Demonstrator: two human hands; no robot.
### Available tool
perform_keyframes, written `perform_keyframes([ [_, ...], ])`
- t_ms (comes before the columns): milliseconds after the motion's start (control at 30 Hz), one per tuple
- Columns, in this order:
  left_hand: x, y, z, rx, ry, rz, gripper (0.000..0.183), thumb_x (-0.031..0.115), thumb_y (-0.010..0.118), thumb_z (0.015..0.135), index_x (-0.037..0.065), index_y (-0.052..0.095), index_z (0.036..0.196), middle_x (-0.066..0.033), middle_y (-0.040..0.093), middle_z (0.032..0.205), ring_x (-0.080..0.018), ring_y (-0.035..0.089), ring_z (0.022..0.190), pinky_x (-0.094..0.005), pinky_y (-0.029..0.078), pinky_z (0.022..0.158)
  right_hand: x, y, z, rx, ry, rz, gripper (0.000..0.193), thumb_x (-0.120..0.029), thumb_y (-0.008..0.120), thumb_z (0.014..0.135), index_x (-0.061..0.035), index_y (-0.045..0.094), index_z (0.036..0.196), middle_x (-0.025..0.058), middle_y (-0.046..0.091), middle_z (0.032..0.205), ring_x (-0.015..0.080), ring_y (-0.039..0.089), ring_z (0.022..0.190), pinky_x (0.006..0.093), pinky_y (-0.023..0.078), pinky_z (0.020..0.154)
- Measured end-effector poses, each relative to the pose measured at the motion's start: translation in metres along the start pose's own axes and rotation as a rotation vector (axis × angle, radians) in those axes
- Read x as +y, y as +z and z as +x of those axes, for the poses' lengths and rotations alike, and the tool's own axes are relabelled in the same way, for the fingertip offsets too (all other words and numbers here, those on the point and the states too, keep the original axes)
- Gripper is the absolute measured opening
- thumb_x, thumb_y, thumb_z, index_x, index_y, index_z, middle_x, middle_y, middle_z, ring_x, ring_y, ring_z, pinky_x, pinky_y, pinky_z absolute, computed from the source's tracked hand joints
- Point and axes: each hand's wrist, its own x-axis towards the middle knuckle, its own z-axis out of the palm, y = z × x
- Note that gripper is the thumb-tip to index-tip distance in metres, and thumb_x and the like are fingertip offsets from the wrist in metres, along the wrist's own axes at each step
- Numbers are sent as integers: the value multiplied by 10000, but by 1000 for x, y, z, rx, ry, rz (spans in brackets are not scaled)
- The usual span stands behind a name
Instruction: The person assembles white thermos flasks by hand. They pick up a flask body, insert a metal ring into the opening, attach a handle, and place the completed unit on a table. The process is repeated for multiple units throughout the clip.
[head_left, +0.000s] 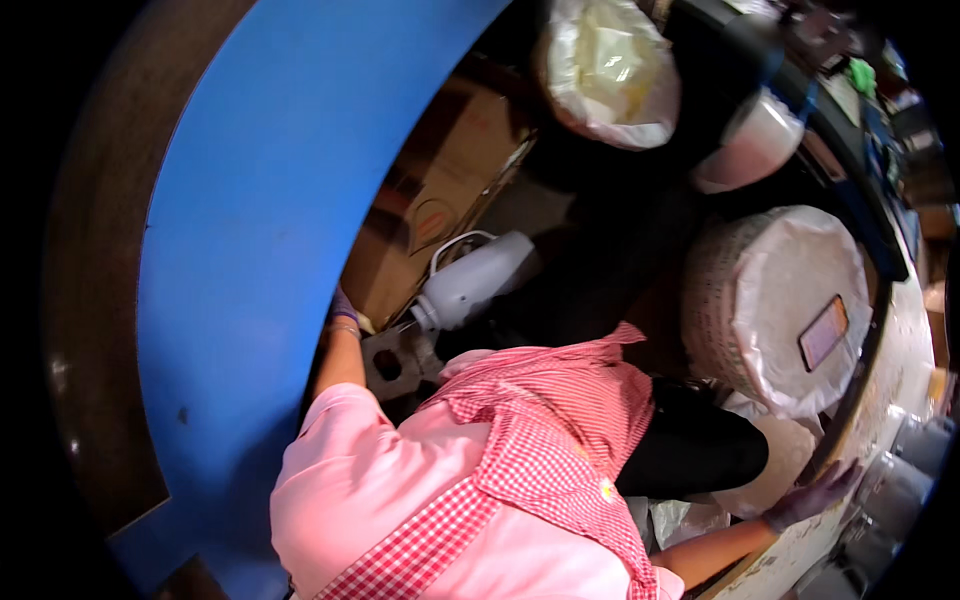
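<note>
The right hand [812, 498] rests at four o'clock on the rim of the pale desk [906, 370], fingers extended, apparently holding nothing. Grey mugs [893, 487] sit just beside it, at its three o'clock; they look ceramic, so probably stiff, slippery and breakable, best gripped around the body. At nine o'clock, the blue panel [250, 210] partly hides the left hand [344, 306]; I cannot tell its grip.
</note>
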Motion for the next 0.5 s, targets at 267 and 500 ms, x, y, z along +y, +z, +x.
perform_keyframes([
  [267,-15,72,-102,-594,-162,-178,844,473,700,859,32,384,1505,-161,471,1485,-309,453,1358,-375,345,1137,-69,64,-93,-307,367,411,405,-172,528,1023,36,531,1371,165,534,1427,258,485,1328,363,347,1130],
  [500,40,92,-152,-1205,327,189,890,250,852,722,7,414,1457,-156,602,1273,-270,614,1133,-378,510,951,-120,75,-94,-433,234,528,323,-58,599,934,44,607,1240,190,554,1383,308,507,1303,385,377,1107],
])
